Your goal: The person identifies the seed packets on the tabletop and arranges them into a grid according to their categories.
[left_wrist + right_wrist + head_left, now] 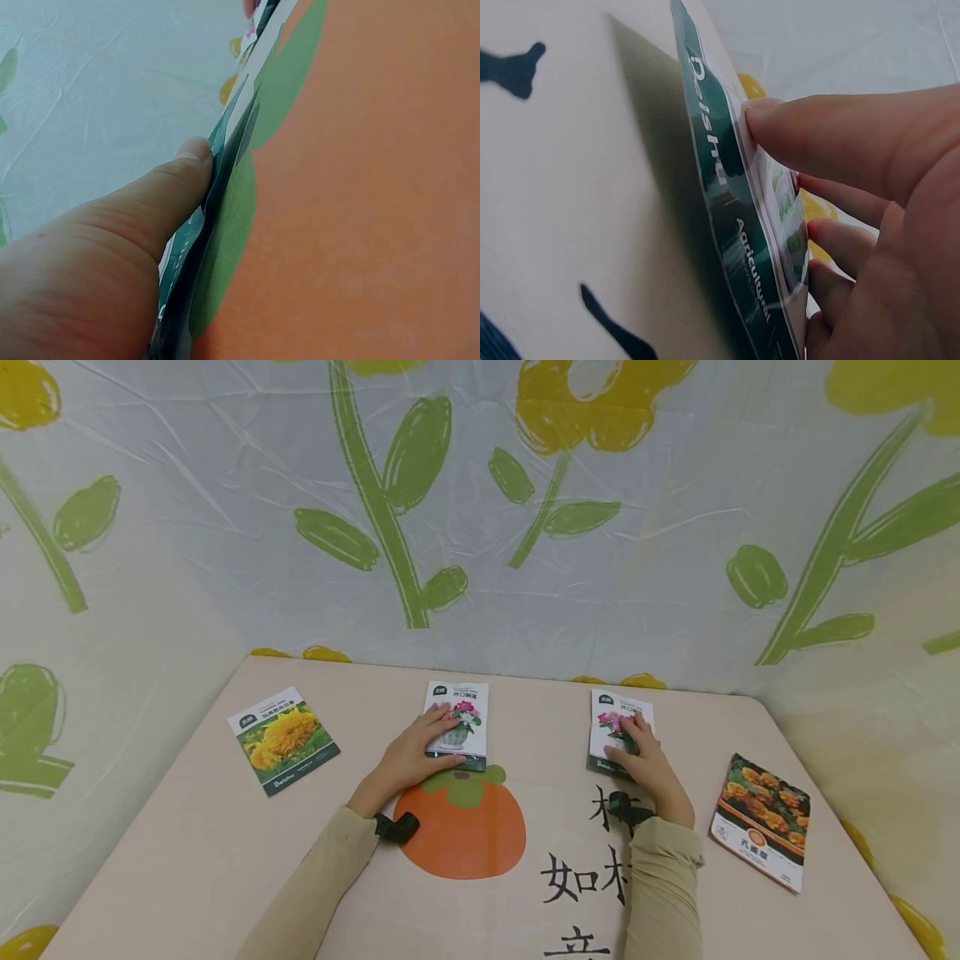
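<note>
My left hand (408,756) lies over a white seed packet (474,743) with pink flowers in a pot, near the table's back edge. Its thumb rests on the green lower end, where a darker layer (187,300) shows underneath in the left wrist view. To the right, my right hand (654,768) holds a similar seed packet (602,710) between thumb and fingers. The right wrist view shows the thumb (802,131) against this packet's printed face and the other fingertips farther along it. Its green lower edge (712,172) stands off the table, over a shadow.
A yellow sunflower seed packet (285,739) lies at the left of the table, and an orange marigold packet (761,822) at the right. The pale table cover (187,860) carries a printed persimmon (468,835) and black characters (570,881). A flower-patterned curtain (247,527) hangs behind.
</note>
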A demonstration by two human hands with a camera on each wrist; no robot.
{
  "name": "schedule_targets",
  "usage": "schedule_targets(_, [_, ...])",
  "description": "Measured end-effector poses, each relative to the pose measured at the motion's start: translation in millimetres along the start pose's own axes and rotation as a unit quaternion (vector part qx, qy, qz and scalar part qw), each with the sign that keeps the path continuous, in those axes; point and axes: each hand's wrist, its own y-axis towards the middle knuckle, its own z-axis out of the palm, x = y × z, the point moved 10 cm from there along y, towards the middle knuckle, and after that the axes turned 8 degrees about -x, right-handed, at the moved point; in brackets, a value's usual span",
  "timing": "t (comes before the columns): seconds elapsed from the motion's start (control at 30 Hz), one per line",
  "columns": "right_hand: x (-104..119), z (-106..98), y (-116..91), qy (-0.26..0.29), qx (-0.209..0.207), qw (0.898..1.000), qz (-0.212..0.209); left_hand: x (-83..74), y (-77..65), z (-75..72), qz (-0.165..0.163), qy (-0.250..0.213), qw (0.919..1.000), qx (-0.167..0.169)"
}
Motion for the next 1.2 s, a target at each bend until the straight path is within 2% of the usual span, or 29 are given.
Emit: schedule_targets(1.2, [2.1,5.7,1.8,-0.013,0.010,1.000,0.014,-0.5,-0.5,-1.1,0.002,0.002,1.0000,-0.005])
